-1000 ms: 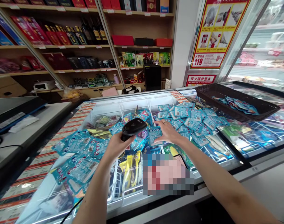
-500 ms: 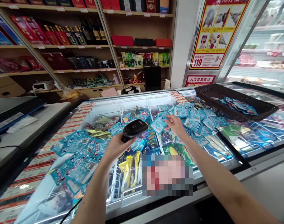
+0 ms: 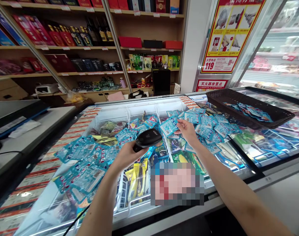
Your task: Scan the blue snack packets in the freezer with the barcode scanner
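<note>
My left hand (image 3: 127,155) is wrapped round the handle of a black barcode scanner (image 3: 149,137), its head pointing right. Between the thumb and fingers of my right hand (image 3: 187,130) is one blue packet (image 3: 169,127), printed side with a barcode facing up. The scanner's head is just below and left of that packet, apart from it. On the freezer's glass to the right lies a loose heap of like blue packets (image 3: 205,126). Another spread of blue packets (image 3: 87,175) lies to the left, beyond my left forearm.
Under the glass, the chest freezer (image 3: 110,113) holds wire baskets with yellow-wrapped items (image 3: 137,180). A dark basket (image 3: 250,108) with some blue packets sits at the right. A cable (image 3: 77,219) trails at lower left. Shelves (image 3: 149,49) of boxes and bottles stand behind.
My left hand has moved the scanner right and slightly down, closer to the packet. My right hand has shifted slightly right with the packet still held.
</note>
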The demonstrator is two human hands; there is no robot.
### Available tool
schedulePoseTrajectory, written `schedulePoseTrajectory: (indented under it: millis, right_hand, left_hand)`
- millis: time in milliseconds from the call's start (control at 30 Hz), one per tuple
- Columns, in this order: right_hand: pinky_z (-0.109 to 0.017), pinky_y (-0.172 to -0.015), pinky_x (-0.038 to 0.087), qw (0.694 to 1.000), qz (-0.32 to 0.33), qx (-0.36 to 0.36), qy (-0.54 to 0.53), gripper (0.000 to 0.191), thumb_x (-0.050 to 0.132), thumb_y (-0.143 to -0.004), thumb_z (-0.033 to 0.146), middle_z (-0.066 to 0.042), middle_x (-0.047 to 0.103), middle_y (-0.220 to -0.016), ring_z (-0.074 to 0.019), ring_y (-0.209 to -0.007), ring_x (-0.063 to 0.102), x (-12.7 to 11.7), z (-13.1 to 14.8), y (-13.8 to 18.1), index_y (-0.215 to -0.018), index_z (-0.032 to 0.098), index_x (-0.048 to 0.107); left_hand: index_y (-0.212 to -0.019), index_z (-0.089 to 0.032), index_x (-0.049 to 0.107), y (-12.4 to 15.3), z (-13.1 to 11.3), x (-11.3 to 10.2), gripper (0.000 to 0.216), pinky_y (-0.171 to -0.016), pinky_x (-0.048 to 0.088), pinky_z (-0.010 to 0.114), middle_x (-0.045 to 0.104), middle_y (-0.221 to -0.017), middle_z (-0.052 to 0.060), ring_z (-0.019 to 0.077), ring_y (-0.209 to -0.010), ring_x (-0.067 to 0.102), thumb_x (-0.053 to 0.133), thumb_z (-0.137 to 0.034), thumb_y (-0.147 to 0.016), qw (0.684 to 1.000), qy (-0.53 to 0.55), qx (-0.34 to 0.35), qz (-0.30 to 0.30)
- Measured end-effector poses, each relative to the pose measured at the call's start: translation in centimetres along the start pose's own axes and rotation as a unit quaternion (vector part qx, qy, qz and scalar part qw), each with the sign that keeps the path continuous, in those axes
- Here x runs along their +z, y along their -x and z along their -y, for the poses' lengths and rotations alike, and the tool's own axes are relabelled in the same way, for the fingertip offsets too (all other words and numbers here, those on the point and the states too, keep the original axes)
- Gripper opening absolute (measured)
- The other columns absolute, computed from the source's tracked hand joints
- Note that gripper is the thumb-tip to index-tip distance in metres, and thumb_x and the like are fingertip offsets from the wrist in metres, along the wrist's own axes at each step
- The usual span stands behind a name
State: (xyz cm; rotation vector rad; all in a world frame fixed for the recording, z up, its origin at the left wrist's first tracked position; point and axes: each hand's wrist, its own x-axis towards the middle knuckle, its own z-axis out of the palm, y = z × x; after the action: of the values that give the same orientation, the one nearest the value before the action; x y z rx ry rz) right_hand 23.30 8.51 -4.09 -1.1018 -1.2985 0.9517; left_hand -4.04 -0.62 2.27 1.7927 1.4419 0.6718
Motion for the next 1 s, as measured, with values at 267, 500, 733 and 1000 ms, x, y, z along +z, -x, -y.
schedulePoseTrajectory:
  millis: [267, 500, 733, 1000]
  right_hand:
    - [-0.028, -0.051, 0.056, 0.998, -0.008, -0.016, 0.054, 0.049, 0.051, -0.079, 0.056, -0.001, 0.062, -0.076, -0.0186, -0.058, 0.068, -0.11, -0.52, -0.04, -0.108, 0.018, 0.057]
    - [-0.031, -0.056, 0.058, 0.998, -0.012, -0.018, 0.054, 0.051, 0.051, -0.078, 0.058, 0.001, 0.059, -0.071, -0.0184, -0.057, 0.068, -0.24, -0.74, -0.29, -0.109, 0.019, 0.057]
    - [-0.032, -0.055, 0.058, 0.998, -0.015, -0.019, 0.055, 0.054, 0.052, -0.076, 0.060, 0.001, 0.056, -0.068, -0.0191, -0.058, 0.068, -0.13, -0.39, -0.05, -0.109, 0.018, 0.058]
    - [-0.032, -0.056, 0.058, 0.998, -0.014, -0.021, 0.051, 0.053, 0.051, -0.077, 0.060, 0.003, 0.051, -0.064, -0.0194, -0.059, 0.068, -0.16, -0.45, -0.07, -0.109, 0.018, 0.057]
  left_hand:
    - [-0.077, -0.015, 0.058, 0.00, -0.02, 0.01, 0.034, -0.045, 0.040, 0.025, 0.059, -0.050, 0.001, 0.0165, -0.046, 0.057, 0.061, -0.048, -0.071, 1.000, -0.003, -0.004, -0.006]
    - [-0.077, -0.015, 0.058, -0.05, 0.05, -0.01, 0.034, -0.045, 0.040, 0.025, 0.059, -0.050, 0.002, 0.0168, -0.046, 0.057, 0.061, -0.048, -0.072, 1.000, -0.005, -0.004, 0.000]
    - [-0.076, -0.015, 0.060, -0.09, 0.06, 0.03, 0.033, -0.044, 0.038, 0.024, 0.060, -0.050, 0.002, 0.0162, -0.045, 0.056, 0.061, -0.048, -0.071, 1.000, -0.015, -0.003, -0.010]
    - [-0.074, -0.015, 0.060, -0.03, -0.01, -0.01, 0.033, -0.044, 0.037, 0.024, 0.059, -0.049, 0.002, 0.0157, -0.044, 0.055, 0.060, -0.048, -0.071, 1.000, -0.015, -0.002, -0.005]
